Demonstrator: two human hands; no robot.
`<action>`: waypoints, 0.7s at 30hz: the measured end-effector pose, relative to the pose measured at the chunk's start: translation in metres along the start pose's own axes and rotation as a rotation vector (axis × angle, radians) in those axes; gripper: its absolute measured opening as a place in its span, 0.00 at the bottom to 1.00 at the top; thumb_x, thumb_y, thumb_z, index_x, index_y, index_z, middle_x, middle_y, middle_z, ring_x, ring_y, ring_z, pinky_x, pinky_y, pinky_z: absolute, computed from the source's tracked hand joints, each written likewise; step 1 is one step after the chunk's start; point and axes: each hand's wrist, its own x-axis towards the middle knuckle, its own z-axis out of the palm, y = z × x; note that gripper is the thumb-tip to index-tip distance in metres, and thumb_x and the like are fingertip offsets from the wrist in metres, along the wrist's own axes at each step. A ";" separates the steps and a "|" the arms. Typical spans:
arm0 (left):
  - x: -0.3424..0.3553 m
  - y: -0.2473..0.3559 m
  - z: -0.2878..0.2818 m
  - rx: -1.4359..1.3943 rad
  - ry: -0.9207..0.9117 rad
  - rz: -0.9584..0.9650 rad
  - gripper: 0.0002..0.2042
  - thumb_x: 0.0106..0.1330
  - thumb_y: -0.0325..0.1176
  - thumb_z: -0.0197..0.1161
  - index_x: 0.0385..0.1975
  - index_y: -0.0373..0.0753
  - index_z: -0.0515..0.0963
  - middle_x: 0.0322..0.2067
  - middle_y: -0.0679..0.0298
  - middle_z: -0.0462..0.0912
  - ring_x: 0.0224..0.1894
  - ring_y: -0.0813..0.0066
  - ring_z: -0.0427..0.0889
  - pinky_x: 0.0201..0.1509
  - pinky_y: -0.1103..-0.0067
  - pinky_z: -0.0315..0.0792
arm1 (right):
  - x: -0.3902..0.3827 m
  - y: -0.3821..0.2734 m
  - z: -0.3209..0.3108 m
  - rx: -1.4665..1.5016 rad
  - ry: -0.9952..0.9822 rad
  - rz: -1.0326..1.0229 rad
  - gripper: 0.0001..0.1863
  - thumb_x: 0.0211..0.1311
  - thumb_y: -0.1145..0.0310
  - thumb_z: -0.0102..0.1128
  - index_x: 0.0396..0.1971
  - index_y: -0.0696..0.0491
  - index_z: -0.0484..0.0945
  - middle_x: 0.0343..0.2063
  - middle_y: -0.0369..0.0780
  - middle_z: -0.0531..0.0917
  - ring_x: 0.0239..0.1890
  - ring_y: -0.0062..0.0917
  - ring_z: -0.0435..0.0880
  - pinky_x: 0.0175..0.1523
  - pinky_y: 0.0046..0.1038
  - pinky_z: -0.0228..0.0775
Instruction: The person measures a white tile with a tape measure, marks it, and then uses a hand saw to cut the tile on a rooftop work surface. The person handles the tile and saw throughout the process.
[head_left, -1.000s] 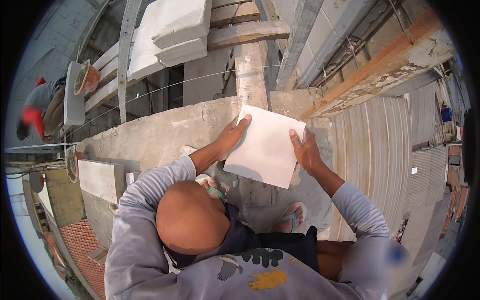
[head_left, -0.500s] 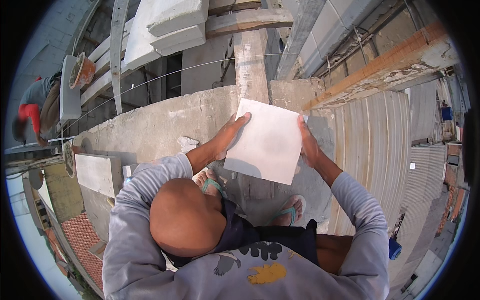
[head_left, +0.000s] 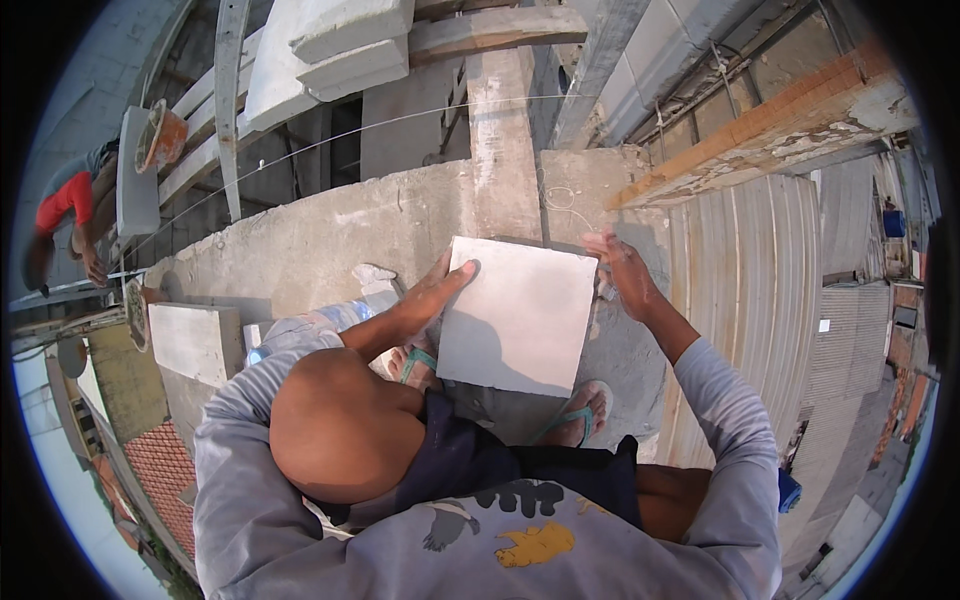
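The square pale grey tile [head_left: 520, 315] fills the middle of the frame, with the left hand [head_left: 435, 295] on its left edge and the right hand [head_left: 622, 278] at its upper right corner. Above it the rough grey concrete wall top [head_left: 330, 245] lies bare toward the upper left. A weathered upright timber post [head_left: 503, 150] rises just above the tile's top edge and blocks that way. A thin taut string line [head_left: 330, 140] crosses overhead in the upper part. Below the tile, two feet in green-strapped sandals [head_left: 575, 415] close the lower side. At lower left a light concrete block [head_left: 195, 340] sits on the ledge, well apart.
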 end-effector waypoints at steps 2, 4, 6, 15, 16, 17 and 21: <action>0.009 -0.009 -0.006 -0.036 0.042 0.013 0.46 0.80 0.65 0.52 0.84 0.38 0.46 0.77 0.47 0.60 0.78 0.57 0.62 0.81 0.62 0.58 | 0.029 -0.009 -0.010 -0.294 0.075 -0.162 0.30 0.85 0.48 0.48 0.70 0.56 0.73 0.65 0.50 0.81 0.69 0.43 0.79 0.74 0.37 0.67; 0.005 -0.003 -0.004 -0.032 0.057 0.038 0.47 0.81 0.64 0.53 0.85 0.37 0.41 0.79 0.46 0.56 0.81 0.55 0.58 0.83 0.62 0.55 | 0.054 -0.027 -0.006 -0.567 0.125 -0.362 0.22 0.83 0.56 0.51 0.58 0.58 0.83 0.53 0.52 0.87 0.61 0.48 0.84 0.70 0.36 0.71; 0.000 0.012 0.001 0.001 0.045 0.044 0.50 0.80 0.63 0.55 0.85 0.36 0.37 0.81 0.44 0.53 0.83 0.53 0.53 0.84 0.62 0.50 | 0.088 -0.023 -0.001 -0.703 0.118 -0.439 0.21 0.81 0.60 0.53 0.61 0.58 0.81 0.58 0.51 0.85 0.64 0.50 0.81 0.72 0.36 0.70; -0.012 0.006 -0.008 0.081 -0.033 0.008 0.51 0.80 0.60 0.58 0.85 0.35 0.34 0.83 0.42 0.48 0.85 0.50 0.47 0.86 0.62 0.46 | 0.150 0.019 0.033 -1.276 0.247 -0.795 0.25 0.75 0.71 0.57 0.70 0.56 0.73 0.73 0.47 0.72 0.77 0.46 0.67 0.80 0.39 0.62; -0.016 0.003 -0.009 0.087 -0.045 0.000 0.51 0.80 0.60 0.58 0.85 0.36 0.35 0.83 0.42 0.47 0.85 0.50 0.47 0.86 0.62 0.46 | 0.141 0.026 0.033 -1.273 0.252 -0.850 0.24 0.75 0.72 0.56 0.68 0.55 0.74 0.72 0.48 0.73 0.76 0.48 0.69 0.78 0.41 0.65; -0.020 0.003 -0.008 0.093 -0.058 -0.003 0.50 0.80 0.59 0.58 0.86 0.36 0.36 0.83 0.42 0.47 0.85 0.49 0.47 0.86 0.61 0.46 | 0.130 0.033 0.028 -1.182 0.187 -0.861 0.22 0.74 0.72 0.57 0.67 0.55 0.76 0.71 0.48 0.74 0.75 0.48 0.70 0.77 0.41 0.67; -0.040 0.019 -0.005 0.134 -0.098 -0.134 0.51 0.78 0.61 0.61 0.86 0.37 0.38 0.84 0.42 0.46 0.86 0.50 0.46 0.86 0.60 0.47 | 0.090 0.049 -0.011 -1.007 -0.303 -0.657 0.19 0.69 0.77 0.60 0.59 0.56 0.81 0.63 0.48 0.82 0.67 0.46 0.79 0.70 0.40 0.74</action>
